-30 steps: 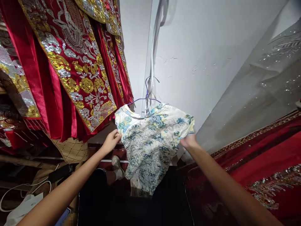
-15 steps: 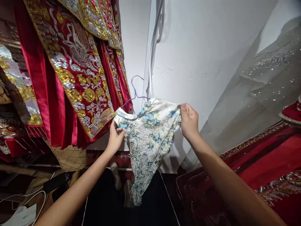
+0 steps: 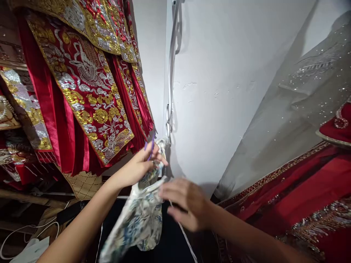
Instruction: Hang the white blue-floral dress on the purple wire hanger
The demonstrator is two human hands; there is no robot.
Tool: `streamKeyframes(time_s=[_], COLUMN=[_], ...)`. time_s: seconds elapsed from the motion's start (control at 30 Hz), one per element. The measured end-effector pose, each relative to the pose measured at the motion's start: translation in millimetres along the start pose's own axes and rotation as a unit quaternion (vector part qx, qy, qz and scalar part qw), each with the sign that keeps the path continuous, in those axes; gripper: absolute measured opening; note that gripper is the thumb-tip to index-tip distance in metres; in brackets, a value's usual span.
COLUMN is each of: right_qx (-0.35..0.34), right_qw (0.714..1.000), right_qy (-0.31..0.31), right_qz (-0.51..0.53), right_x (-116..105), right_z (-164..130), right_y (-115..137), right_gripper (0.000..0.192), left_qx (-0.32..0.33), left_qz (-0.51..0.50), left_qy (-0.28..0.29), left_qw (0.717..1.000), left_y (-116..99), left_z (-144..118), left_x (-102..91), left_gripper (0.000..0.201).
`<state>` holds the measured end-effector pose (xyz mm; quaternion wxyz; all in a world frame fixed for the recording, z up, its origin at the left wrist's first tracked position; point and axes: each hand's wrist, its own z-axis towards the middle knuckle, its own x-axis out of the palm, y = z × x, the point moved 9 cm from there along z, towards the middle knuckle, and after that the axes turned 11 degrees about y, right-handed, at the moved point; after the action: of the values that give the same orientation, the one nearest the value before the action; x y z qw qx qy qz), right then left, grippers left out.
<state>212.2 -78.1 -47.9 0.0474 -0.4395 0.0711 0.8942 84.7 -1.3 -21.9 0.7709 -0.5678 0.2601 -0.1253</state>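
Note:
A white garment with a blue and yellow-green floral print (image 3: 142,215) hangs bunched below my hands, its lower part smeared by motion. My left hand (image 3: 141,164) is closed around a thin purple clothes hanger (image 3: 153,146), whose wire pokes up past the fingers. Part of the cloth lies just behind and beyond that hand. To the right, my right hand (image 3: 189,202) is blurred, thumb apart from the fingers. Its fingertips are at the garment's upper edge; whether they touch the cloth I cannot tell.
Red costumes with gold and silver sequins (image 3: 101,109) hang on the left. A white wall (image 3: 214,73) with a metal rail (image 3: 171,65) is ahead. Sheer glittering fabric (image 3: 287,120) and red beaded cloth (image 3: 315,182) are on the right. White cables (image 3: 56,224) lie low at left.
The garment was spread between both hands and now hangs bunched and lower. My left hand has taken hold of the hanger; my right hand has come off the cloth's right side and moved left and down.

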Motion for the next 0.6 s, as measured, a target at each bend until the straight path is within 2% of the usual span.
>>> streamKeyframes(time_s=[0.07, 0.1, 0.17, 0.23, 0.3, 0.37, 0.43, 0.5, 0.53, 0.6], right_qx=[0.127, 0.197, 0.295, 0.33, 0.353, 0.385, 0.408, 0.428, 0.44, 0.455], right_qw=[0.984, 0.969, 0.951, 0.939, 0.919, 0.906, 0.892, 0.869, 0.855, 0.833], right_qy=[-0.103, -0.124, -0.091, -0.014, 0.003, -0.067, -0.165, -0.245, -0.274, -0.308], right_qz=[-0.07, -0.085, -0.032, 0.092, 0.176, 0.165, 0.101, 0.031, -0.002, -0.064], right_x=[-30.6, -41.8, -49.6, -44.9, -51.3, -78.7, -116.1, -152.2, -168.8, -199.2], right_z=[-18.3, -28.8, -45.4, -56.5, -70.2, -88.6, -109.0, -127.0, -133.5, -137.4], right_y=[-45.5, -69.7, -112.8, -139.8, -155.2, -170.1, -184.5, -199.9, -207.7, -219.9], right_gripper=[0.064, 0.059, 0.042, 0.028, 0.034, 0.038, 0.037, 0.037, 0.038, 0.04], left_qx=[-0.027, -0.038, -0.056, -0.063, -0.047, -0.028, -0.03, -0.049, -0.057, -0.069], left_qz=[0.023, 0.022, 0.002, -0.003, 0.038, 0.106, 0.14, 0.086, 0.036, -0.044], left_qy=[0.082, 0.117, 0.174, 0.195, 0.157, 0.073, -0.007, -0.044, -0.047, -0.03], left_qw=[0.996, 0.992, 0.983, 0.979, 0.986, 0.991, 0.99, 0.994, 0.997, 0.996], left_y=[-11.7, -17.3, -27.7, -36.7, -45.1, -49.5, -42.7, -19.1, -2.4, 35.4], left_z=[-7.9, -11.3, -14.3, -8.7, 5.3, 19.8, 27.7, 29.9, 30.3, 33.3], left_x=[23.4, 32.9, 46.1, 44.8, 21.4, -19.3, -61.5, -88.4, -93.2, -86.0], left_gripper=[0.014, 0.012, 0.01, 0.015, 0.029, 0.041, 0.045, 0.049, 0.053, 0.057])
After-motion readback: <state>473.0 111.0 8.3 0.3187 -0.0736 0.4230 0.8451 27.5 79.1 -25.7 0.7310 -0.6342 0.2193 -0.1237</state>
